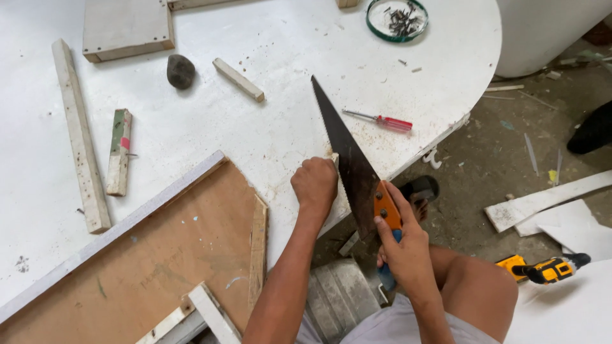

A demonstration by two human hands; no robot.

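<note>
Far left: a long white-painted wooden strip (80,137) is lying on the round white worktable (268,121), beside a shorter green-and-red-marked wood offcut (118,151).
Lower left: a brown hardboard panel with a white edge (159,255) is resting on the table.
Left hand (315,183): fingers are curling shut, pinning a small pale wood piece (334,157) at the table edge; it is mostly hidden.
Saw: a dark-bladed handsaw with an orange handle (349,162) is slanting just beside that fist.
Right hand (403,245): fingers are wrapping tight around the saw handle.
Step in hand: sawing through the held piece, I judge.
Next move: likely calling for steady strokes, knuckles clear of the teeth.
Right: a red-handled screwdriver (381,120) is lying near the blade; a yellow-and-black power drill (543,269) is lying on the floor.
</note>
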